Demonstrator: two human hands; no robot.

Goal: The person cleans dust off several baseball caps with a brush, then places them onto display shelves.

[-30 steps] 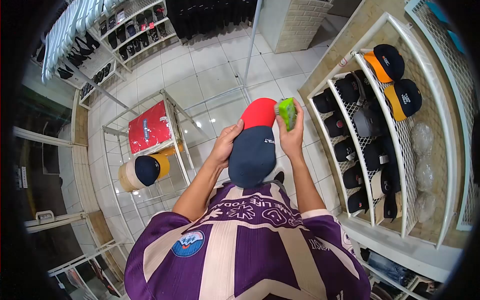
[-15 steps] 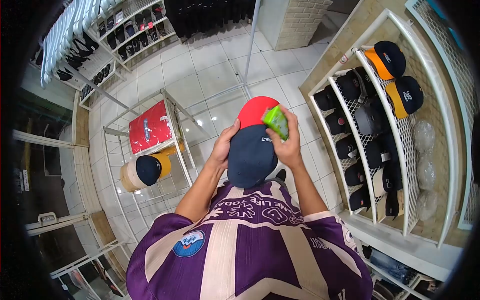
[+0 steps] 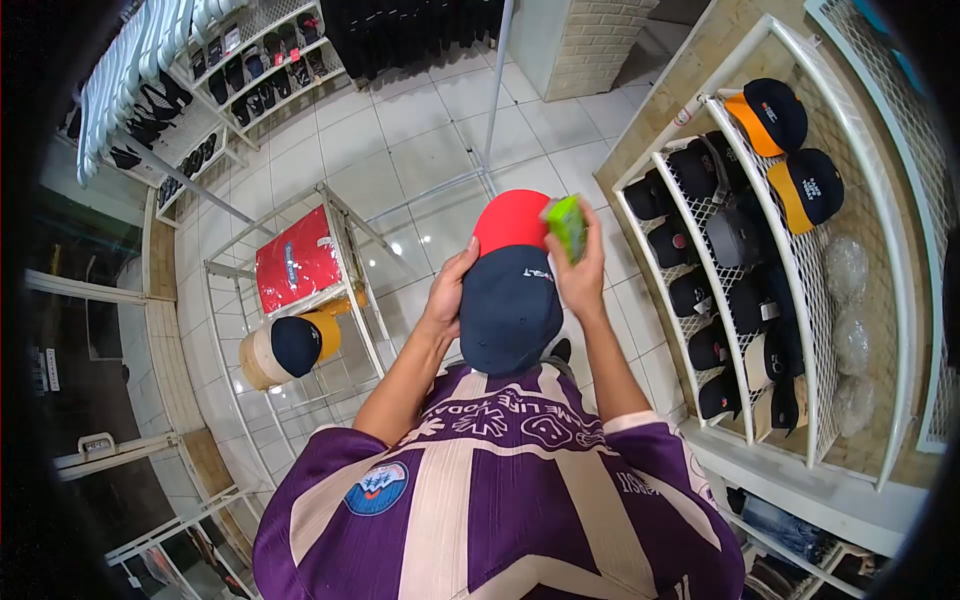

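A cap (image 3: 508, 312) with a navy crown, small white lettering and a red brim (image 3: 510, 218) is in front of my chest, its brim pointing away from me. My left hand (image 3: 449, 290) grips the cap's left side, thumb near where brim and crown meet. At the cap's right side, my right hand (image 3: 581, 278) is closed around a bright green block-shaped thing (image 3: 569, 226), whose exact kind I cannot tell. The block's pale left edge is right at the brim's right edge.
On my left, a white metal rack (image 3: 345, 200) bears a red packaged garment (image 3: 298, 262) and a navy-and-yellow cap (image 3: 298, 345) on a pale stand. Several caps fill the white wall shelf (image 3: 742, 390) on my right. White hangers (image 3: 110, 110) hang at upper left.
My right hand and the green block have moved slightly right, from over the brim to its right edge. The block has turned, and more of the crown's lettering shows.
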